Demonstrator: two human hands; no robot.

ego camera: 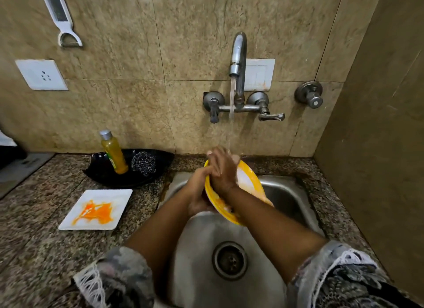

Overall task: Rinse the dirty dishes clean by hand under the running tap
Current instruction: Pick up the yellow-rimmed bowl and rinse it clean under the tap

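A yellow plate (249, 181) with a white middle is tilted over the steel sink (289, 199), under the stream from the wall tap (238, 55). My left hand (198, 193) grips the plate's left rim from behind. My right hand (223, 168) lies flat on the plate's face, fingers reaching up into the water. Part of the plate is hidden by my right forearm. A white square plate (114, 199) smeared with orange sauce lies on the counter left of the sink.
A black tray (101, 172) behind the square plate holds a yellow soap bottle (114, 154) and a steel scrubber (144, 163). The sink drain (230, 260) lies below my arms. A wall socket (41, 74) and a hanging peeler (62, 18) are at upper left.
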